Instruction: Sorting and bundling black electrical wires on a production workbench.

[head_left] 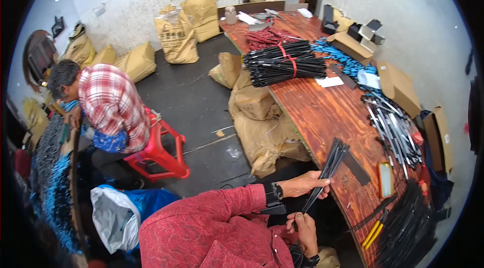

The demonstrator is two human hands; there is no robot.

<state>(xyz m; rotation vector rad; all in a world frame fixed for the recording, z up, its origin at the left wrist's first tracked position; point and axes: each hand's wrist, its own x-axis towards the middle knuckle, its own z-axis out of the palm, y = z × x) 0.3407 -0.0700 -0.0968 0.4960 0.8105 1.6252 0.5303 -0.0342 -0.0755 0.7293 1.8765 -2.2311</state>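
My left hand (308, 183) is closed around the middle of a bundle of thin black rods (334, 159), which slants up and away over the near edge of the table. Just below, my right hand (303, 231) has its fingers curled at the lower end of the same bundle. Its fingertips pinch close to the rod ends, partly hidden by the thumb. Beside the upper end of the bundle, a flat dark strip (356, 168) lies on the reddish wooden table (307, 109).
On the table are a black rod stack (285, 62) tied in red, blue rods (338, 51), silver rods (393, 129), yellow-handled pliers (375, 228), an orange-rimmed tray (385, 179) and loose black rods (408, 227). Sacks (262, 122) crowd its near side. A person (108, 94) sits on a red stool (164, 147).
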